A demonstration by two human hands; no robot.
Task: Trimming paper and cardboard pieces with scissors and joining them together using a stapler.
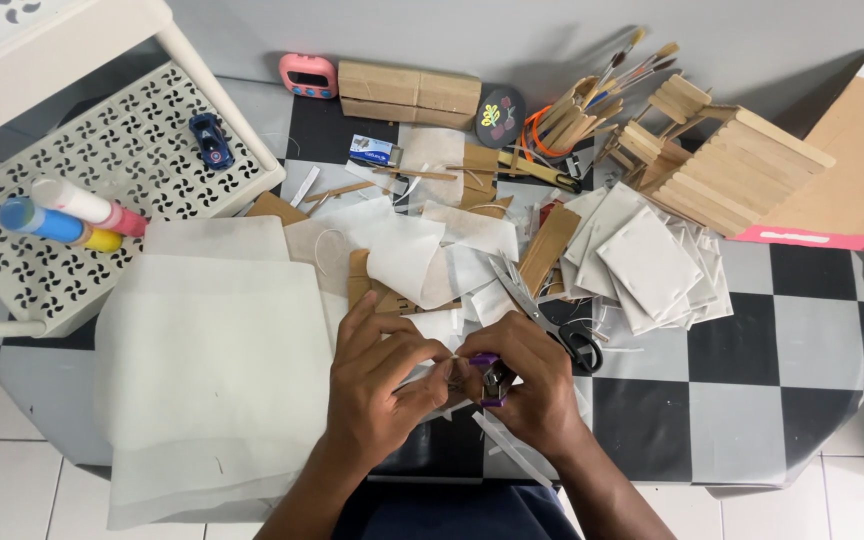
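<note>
White paper scrap (439, 362) is being pinched by the left hand (384, 385) at lower centre, while the right hand (527, 385) is clenching a purple stapler (492, 378) against it. Fingertips are sitting close, so a slip could nip them or skew the scrap.

Bare forearms, no sleeves; dark navy garment (452, 512) at lap.

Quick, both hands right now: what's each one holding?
Left hand: closed, pinching a small white paper piece.
Right hand: closed on a small purple tool; its exact kind cannot be told.
</note>
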